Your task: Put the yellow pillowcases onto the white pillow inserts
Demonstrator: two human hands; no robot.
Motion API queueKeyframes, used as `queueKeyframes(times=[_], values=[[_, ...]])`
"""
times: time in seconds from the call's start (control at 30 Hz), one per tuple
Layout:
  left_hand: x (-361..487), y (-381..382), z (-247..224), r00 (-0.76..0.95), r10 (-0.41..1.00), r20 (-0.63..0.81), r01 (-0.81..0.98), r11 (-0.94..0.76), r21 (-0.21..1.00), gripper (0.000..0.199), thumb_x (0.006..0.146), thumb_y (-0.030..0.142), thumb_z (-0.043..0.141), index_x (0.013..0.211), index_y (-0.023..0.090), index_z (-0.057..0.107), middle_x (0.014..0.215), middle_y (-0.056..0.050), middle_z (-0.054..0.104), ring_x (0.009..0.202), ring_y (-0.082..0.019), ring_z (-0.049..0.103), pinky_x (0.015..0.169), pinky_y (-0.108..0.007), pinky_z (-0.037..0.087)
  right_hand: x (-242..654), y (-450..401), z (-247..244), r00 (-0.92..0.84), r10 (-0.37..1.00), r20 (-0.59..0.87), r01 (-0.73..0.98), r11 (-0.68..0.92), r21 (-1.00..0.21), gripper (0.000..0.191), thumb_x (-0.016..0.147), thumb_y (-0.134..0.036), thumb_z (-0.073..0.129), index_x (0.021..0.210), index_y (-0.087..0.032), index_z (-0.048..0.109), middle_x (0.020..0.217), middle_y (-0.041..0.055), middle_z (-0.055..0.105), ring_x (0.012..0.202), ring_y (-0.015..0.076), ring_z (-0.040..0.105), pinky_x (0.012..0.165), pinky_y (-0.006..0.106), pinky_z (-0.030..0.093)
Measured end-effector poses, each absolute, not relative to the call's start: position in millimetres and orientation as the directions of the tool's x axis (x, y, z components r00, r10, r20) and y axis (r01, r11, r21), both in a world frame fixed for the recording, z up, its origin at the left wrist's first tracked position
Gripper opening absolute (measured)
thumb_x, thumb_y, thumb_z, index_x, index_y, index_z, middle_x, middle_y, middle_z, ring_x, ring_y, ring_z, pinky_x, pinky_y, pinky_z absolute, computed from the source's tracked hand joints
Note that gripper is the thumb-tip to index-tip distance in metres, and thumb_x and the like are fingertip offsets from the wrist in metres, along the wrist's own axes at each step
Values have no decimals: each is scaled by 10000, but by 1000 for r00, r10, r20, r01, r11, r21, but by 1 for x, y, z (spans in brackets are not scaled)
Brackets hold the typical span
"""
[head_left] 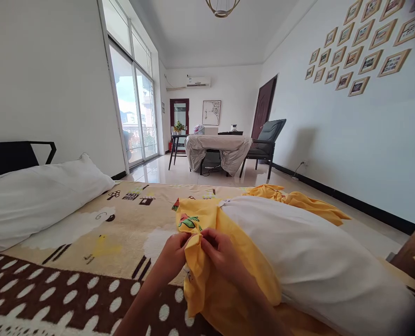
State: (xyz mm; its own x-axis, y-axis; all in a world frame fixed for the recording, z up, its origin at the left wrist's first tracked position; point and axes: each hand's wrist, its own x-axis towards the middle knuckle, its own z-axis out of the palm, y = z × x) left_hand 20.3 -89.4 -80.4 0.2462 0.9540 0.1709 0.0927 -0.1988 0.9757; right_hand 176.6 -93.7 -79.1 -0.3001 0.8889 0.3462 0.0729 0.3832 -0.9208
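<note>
A yellow pillowcase (228, 289) with a printed red and green pattern is partly drawn over the end of a white pillow (308, 247). My left hand (174, 254) pinches a gathered fold of the yellow cloth from the left. Close beside it, my right hand (221, 252) grips the same fold, thumb and fingers pressed together. The two hands nearly touch at the bunched cloth. Part of the pillowcase hangs down below my hands, between my forearms. The pillow's left end is hidden inside the cloth.
Beneath everything lies a beige and brown patterned blanket (85, 228). Another white pillow (43, 196) rests at the left. More yellow cloth (298, 200) lies crumpled behind the pillow on the right. Farther off stand a covered table (217, 142) and a black chair (263, 144).
</note>
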Motion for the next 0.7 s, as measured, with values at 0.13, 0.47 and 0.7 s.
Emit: queueKeyframes(times=[0.13,0.47,0.7], values=[[16,-89,-77,262,959,110,-108,-85,991,265,629,334,706,772,112,692,660,-25,625,604,-131,518,568,-227,413,178,-98,-77,-361,844,397,85,454,-887,255,867,-394,528,977,-182,617,869,27,603,778,147,528,686,262,429],[-24,-86,-63,64,998,27,-394,0,919,240,533,260,752,728,139,683,592,-14,652,547,-145,564,533,-233,428,145,-124,-88,-339,811,477,579,580,-573,306,787,-441,636,938,-198,528,885,30,609,776,176,547,693,292,401],[-27,-79,-71,-37,999,35,-491,-49,870,101,535,215,700,599,179,630,542,-13,628,524,-162,570,475,-237,422,118,-126,-120,-346,774,530,808,533,-250,150,779,-314,616,822,-189,546,814,47,624,763,221,584,666,318,367]])
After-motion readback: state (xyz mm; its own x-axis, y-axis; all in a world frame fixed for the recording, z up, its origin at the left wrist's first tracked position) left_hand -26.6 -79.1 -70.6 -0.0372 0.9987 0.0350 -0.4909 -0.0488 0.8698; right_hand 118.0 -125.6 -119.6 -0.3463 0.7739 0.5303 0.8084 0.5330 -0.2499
